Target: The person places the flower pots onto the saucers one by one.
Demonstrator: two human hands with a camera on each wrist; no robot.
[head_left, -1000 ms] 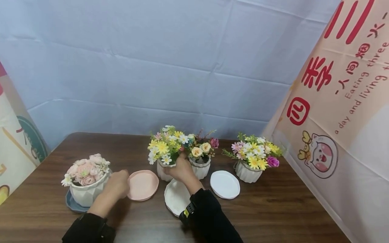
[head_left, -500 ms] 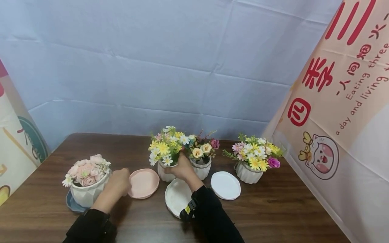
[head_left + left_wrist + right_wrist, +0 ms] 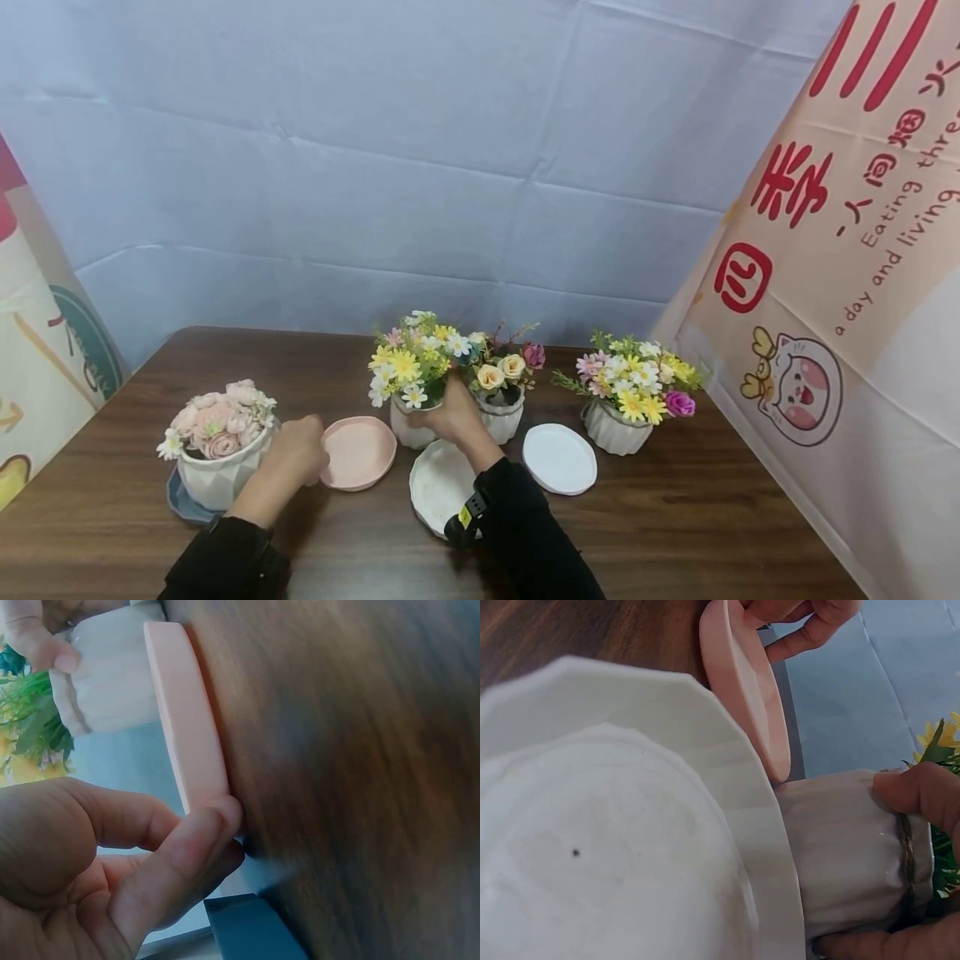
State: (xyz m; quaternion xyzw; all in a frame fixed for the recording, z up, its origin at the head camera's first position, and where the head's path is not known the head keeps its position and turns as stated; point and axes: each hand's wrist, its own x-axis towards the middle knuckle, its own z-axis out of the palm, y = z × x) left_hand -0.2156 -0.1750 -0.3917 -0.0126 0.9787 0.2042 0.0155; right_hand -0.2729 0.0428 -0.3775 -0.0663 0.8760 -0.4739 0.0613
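My left hand [image 3: 294,454] pinches the near-left rim of a pale pink saucer [image 3: 360,454] between thumb and fingers; the left wrist view shows the fingertips [image 3: 221,817] closed on its edge. My right hand [image 3: 459,418] grips a white ribbed flowerpot [image 3: 840,847] near its top, thumb on one side and fingers on the other, below a twine band. Yellow and white daisies [image 3: 405,367] fill this pot. Directly in front of it, partly under my right forearm, lies an off-white scalloped saucer [image 3: 435,487]. The pink saucer sits just left of the pot.
On the left, a faceted white pot [image 3: 217,479] of pink blooms stands on a blue saucer [image 3: 183,502]. Behind my right hand is a pot [image 3: 504,417] with cream roses. Further right are a white saucer [image 3: 559,458] and another flowerpot [image 3: 617,429]. Cloth hangs behind the table.
The pink saucer has shifted very slightly toward the back with my left hand on it. My right hand keeps its grip on the daisy pot. The head view has turned slightly.
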